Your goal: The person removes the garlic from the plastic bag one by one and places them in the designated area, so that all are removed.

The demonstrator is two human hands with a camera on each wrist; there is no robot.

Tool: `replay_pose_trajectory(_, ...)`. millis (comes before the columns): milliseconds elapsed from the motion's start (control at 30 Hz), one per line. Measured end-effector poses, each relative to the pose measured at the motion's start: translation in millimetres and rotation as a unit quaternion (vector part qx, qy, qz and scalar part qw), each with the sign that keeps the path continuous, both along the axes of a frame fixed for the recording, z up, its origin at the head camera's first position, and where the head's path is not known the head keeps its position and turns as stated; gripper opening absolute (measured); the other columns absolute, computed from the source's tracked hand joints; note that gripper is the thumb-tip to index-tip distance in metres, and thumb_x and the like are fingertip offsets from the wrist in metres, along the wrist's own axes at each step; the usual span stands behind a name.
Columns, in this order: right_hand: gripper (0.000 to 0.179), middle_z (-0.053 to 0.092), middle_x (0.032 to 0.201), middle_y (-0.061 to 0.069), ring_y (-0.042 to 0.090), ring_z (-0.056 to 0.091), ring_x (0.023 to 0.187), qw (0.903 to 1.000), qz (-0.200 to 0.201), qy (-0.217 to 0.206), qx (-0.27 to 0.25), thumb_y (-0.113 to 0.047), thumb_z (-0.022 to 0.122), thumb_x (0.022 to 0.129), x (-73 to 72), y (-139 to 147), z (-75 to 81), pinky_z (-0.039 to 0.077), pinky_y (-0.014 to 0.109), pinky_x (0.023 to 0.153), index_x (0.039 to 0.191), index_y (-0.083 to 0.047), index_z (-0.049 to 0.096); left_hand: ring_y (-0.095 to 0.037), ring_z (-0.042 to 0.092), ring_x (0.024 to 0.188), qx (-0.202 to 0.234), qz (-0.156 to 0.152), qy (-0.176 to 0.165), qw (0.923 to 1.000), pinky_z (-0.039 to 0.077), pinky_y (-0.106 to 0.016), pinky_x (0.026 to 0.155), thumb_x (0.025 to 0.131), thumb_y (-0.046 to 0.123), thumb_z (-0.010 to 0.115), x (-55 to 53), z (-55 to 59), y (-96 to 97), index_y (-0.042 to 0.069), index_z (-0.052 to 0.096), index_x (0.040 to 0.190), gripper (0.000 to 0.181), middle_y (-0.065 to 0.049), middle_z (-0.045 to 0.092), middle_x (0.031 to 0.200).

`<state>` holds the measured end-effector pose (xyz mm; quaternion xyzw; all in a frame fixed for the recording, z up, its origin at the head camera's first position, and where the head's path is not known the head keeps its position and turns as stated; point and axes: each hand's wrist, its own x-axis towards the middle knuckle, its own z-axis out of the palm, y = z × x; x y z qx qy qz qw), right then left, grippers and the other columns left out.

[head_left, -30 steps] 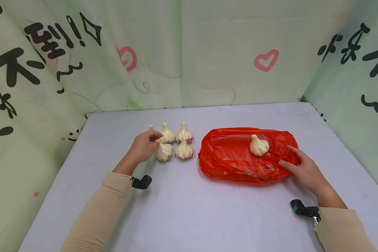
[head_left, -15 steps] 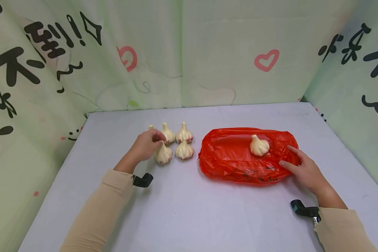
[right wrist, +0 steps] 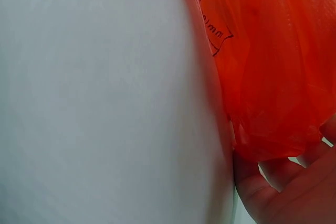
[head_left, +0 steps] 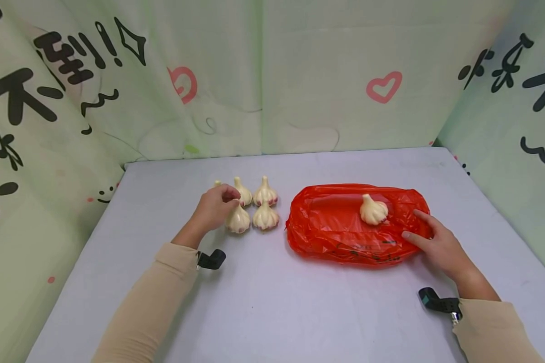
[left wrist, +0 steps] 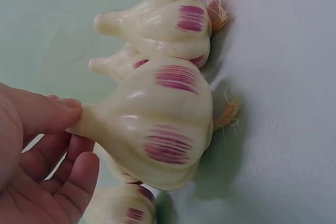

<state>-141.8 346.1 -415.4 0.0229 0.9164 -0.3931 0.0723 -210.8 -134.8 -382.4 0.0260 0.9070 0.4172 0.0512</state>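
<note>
Your left hand point(head_left: 211, 210) pinches the stem of a cream, purple-streaked garlic bulb point(left wrist: 157, 124), tilting it. Your right hand point(head_left: 438, 242) presses straight fingers on the crinkled red plastic bag point(head_left: 345, 222), apparently steadying it.

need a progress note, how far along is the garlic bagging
Done: one cream garlic bulb sits on the red plastic bag, which the right hand steadies. In hand: the left hand pinches the stem of a purple-streaked garlic bulb. Left: about four bulbs on the grey table.

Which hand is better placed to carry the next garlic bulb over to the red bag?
Left. The left hand already pinches the stem of a white, purple-streaked garlic bulb, while the right hand rests on the red plastic bag.
</note>
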Motion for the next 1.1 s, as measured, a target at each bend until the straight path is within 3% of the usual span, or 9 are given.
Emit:
replay_pose_trajectory(767,0.079,0.018,0.151,0.042,0.06,0.024,0.133,1.0,0.0,-0.005,0.003,-0.036,0.054,0.102,0.0,0.2,0.3,0.046,0.066,0.09,0.156,0.006,0.013,-0.026,0.059,0.109,0.007,0.004,-0.038,0.9992,0.048,-0.039,0.092,0.096,0.016,0.069,-0.7,2.8,0.3,0.005,0.064,0.116,0.024,-0.011,0.066,0.113)
replay_pose_trajectory(1100,0.081,0.019,0.15,0.042,0.061,0.024,0.132,1.0,0.006,-0.002,-0.001,-0.038,0.054,0.102,-1.0,1.4,0.8,0.047,0.066,0.09,0.156,0.007,0.013,-0.027,0.06,0.108,0.005,0.001,-0.033,0.9994,0.048,-0.04,0.093,0.095,0.015,0.07,0.0,3.5,1.3,0.004,0.065,0.116,0.024,-0.011,0.066,0.112)
